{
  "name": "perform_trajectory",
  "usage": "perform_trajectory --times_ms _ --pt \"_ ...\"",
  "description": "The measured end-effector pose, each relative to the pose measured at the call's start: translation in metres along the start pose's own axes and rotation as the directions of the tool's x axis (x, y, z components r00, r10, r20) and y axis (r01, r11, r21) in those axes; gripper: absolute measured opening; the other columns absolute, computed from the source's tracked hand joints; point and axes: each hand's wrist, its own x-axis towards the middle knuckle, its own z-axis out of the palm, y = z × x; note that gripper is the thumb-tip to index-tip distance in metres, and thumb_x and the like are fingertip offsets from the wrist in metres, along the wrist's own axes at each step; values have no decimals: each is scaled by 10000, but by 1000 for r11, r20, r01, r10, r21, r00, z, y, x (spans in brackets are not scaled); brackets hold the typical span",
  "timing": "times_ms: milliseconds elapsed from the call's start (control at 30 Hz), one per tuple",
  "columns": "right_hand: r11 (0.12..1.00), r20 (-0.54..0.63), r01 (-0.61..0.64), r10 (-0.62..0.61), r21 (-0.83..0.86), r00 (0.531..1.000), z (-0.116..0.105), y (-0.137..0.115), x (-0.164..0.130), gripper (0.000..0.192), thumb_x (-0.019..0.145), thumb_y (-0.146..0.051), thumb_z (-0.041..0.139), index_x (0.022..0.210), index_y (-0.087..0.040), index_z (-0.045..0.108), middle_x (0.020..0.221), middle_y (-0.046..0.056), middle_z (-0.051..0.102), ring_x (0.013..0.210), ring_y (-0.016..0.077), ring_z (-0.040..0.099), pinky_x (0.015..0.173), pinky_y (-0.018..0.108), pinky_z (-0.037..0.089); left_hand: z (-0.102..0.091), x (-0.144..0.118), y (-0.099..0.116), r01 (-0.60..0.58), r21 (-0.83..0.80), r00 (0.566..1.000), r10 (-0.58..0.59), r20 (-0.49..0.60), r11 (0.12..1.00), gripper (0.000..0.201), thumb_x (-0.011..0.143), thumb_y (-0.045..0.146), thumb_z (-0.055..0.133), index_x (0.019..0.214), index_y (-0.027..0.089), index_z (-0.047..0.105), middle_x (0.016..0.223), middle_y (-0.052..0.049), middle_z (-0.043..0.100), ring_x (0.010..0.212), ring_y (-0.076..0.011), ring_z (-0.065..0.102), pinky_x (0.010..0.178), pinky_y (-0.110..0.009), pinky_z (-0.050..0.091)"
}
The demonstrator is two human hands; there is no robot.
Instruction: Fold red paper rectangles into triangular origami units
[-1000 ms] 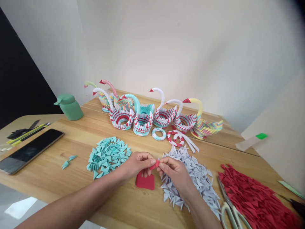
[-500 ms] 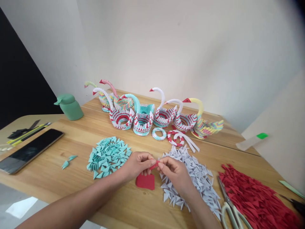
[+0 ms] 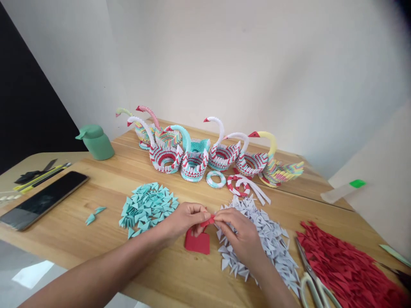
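Head view shows both hands meeting low over the middle of a wooden tabletop point(image 3: 96, 239). The left hand point(image 3: 183, 220) and the right hand point(image 3: 239, 231) each pinch one end of a small red paper piece point(image 3: 208, 220) between thumb and fingertips, so the piece spans the narrow gap between them, just above the wood. Directly beneath it lies a small stack of red paper rectangles point(image 3: 197, 243), flat on the tabletop and partly shaded by the left hand.

Left of the hands sits a round heap of teal folded triangles point(image 3: 147, 207), with two loose teal pieces point(image 3: 93, 216) lying well apart from it. Under and behind the right hand spreads a pile of white folded triangles point(image 3: 272, 244); further right is a wide pile of red folded triangles point(image 3: 340, 261), and a pair of scissors point(image 3: 310, 273) lies between those two piles. A row of modular paper swans point(image 3: 205, 152) stands along the far side, with small paper rings point(image 3: 224, 182) in front of it. At the left edge are a dark phone point(image 3: 41, 201) and a green dispenser point(image 3: 95, 142).
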Motion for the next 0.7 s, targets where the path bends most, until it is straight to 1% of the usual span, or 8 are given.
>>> perform_trajectory --times_ms 100,267,367,433,500,533,633,700 --pt "998 -4 60 -60 -20 998 0 0 1 143 891 -178 540 898 -242 668 837 52 694 780 184 639 707 315 503 0 1 -3 21 -13 1000 -21 22 1000 395 711 514 657 635 146 534 450 45 513 389 -70 421 438 -206 328" --pt "994 22 101 -100 -33 995 -2 2 0 164 898 -165 534 928 -243 675 835 54 684 781 182 627 697 307 499 -3 3 -9 35 19 998 -36 55 999 401 721 529 644 657 144 547 451 44 515 390 -69 421 435 -198 333" --pt "992 43 118 -117 -35 992 -3 4 0 158 904 -170 531 922 -234 674 826 54 672 771 177 616 689 298 492 -5 5 -13 29 58 997 -33 67 998 389 733 520 631 654 150 537 454 42 512 391 -74 422 437 -200 338" --pt "991 57 125 -122 -45 991 -3 4 0 154 912 -178 524 909 -223 672 814 55 661 762 174 608 681 292 485 -6 6 -15 17 114 998 -24 62 993 369 750 503 612 654 156 530 461 41 509 396 -78 419 440 -202 332" --pt "992 78 111 -106 -60 991 -3 3 0 157 922 -194 513 896 -220 666 816 55 657 767 175 604 697 296 479 -5 5 -15 -25 216 999 18 34 976 337 777 461 585 638 160 522 475 39 502 414 -81 414 451 -202 324" --pt "994 85 95 -89 -62 992 -2 2 1 161 926 -202 507 890 -222 663 821 53 657 775 176 605 712 300 477 -3 5 -14 -61 282 998 59 15 957 319 793 428 569 626 160 522 490 34 505 438 -85 422 469 -203 330" --pt "1000 86 1 2 -30 996 -2 1 2 158 925 -207 507 858 -228 649 837 42 658 799 176 607 750 303 467 1 0 -9 -181 500 977 214 -10 847 271 838 321 512 625 158 550 578 6 549 557 -111 478 559 -212 360" --pt "996 75 -85 85 0 994 -1 1 2 148 911 -200 522 820 -224 636 820 30 657 787 172 605 749 294 458 4 -3 -5 -227 598 961 277 9 768 250 854 277 482 652 159 572 628 -6 571 616 -127 499 599 -217 365"
